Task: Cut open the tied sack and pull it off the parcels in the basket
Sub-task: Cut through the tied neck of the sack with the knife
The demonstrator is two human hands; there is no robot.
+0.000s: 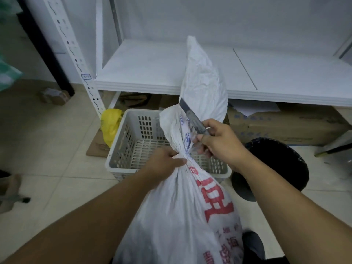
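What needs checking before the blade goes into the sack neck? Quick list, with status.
1. Left hand pinching the sack at the tied neck: ok.
2. Right hand closed on the knife, blade extended: ok.
3. Blade pointing up and away from the left hand: ok.
4. Blade touching the tie: not ok, it sits above the neck.
5. Sack inside the basket: not ok, its bulk hangs at the near side.
6. Parcels inside: cannot tell.
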